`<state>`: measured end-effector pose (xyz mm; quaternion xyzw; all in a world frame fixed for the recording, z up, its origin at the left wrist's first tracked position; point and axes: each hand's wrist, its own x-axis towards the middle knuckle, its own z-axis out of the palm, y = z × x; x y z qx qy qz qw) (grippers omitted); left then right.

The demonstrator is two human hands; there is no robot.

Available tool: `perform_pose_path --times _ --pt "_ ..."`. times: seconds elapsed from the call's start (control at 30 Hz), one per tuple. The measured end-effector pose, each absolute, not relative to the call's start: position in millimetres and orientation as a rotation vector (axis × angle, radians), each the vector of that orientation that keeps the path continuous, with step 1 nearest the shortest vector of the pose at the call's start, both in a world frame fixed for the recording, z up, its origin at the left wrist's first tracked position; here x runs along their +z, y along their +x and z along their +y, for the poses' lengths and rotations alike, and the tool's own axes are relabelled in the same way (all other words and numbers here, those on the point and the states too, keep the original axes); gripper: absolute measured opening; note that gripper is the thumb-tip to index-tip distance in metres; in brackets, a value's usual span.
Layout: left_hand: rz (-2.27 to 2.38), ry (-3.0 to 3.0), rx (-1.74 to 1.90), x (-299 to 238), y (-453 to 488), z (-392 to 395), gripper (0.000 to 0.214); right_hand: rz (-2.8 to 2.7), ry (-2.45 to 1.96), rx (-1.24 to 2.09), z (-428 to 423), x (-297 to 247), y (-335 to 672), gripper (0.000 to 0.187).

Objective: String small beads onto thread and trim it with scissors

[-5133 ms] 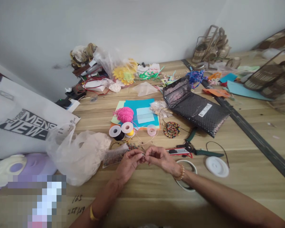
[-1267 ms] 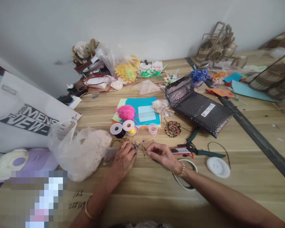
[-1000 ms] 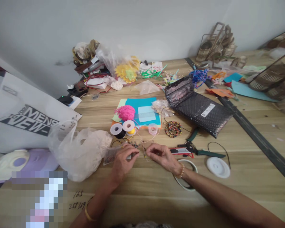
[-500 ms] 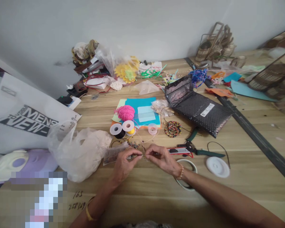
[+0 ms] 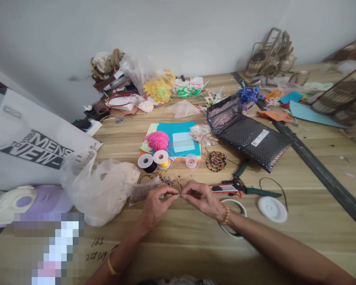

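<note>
My left hand [image 5: 158,202] and my right hand [image 5: 199,198] meet fingertip to fingertip above the table, each in a closed pinch. Between them they hold a thin pale cord [image 5: 178,176], which rises in loops toward a small clear spool [image 5: 191,161]. Any bead or knot at the fingertips is too small to make out. Behind my left hand lie loose small beads [image 5: 167,180] and a clear bag of beads [image 5: 144,192]. A red box cutter [image 5: 222,188] and dark green pliers [image 5: 240,184] lie just past my right hand. A coiled strand of colourful beads [image 5: 216,161] rests further back.
Black and yellow thread spools [image 5: 147,163] stand by a pink yarn ball [image 5: 156,141] on coloured sheets. A black bubble mailer [image 5: 249,134] lies at right. Under my right forearm is a tape roll [image 5: 233,233]; a white lid-like disc [image 5: 272,209] is beyond. A plastic bag [image 5: 103,194] sits left.
Both hands stay in nearly the same place, still pinched together on the cord. The whole view has shifted very slightly.
</note>
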<state>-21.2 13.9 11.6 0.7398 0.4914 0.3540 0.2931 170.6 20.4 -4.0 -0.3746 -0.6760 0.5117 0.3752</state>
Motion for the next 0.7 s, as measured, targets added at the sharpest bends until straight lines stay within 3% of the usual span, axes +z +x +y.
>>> perform_pose_path --times 0.7 --pt "1.143 2.040 1.049 5.7 -20.5 14.2 0.002 -1.789 -0.985 1.310 22.2 -10.3 170.4 0.014"
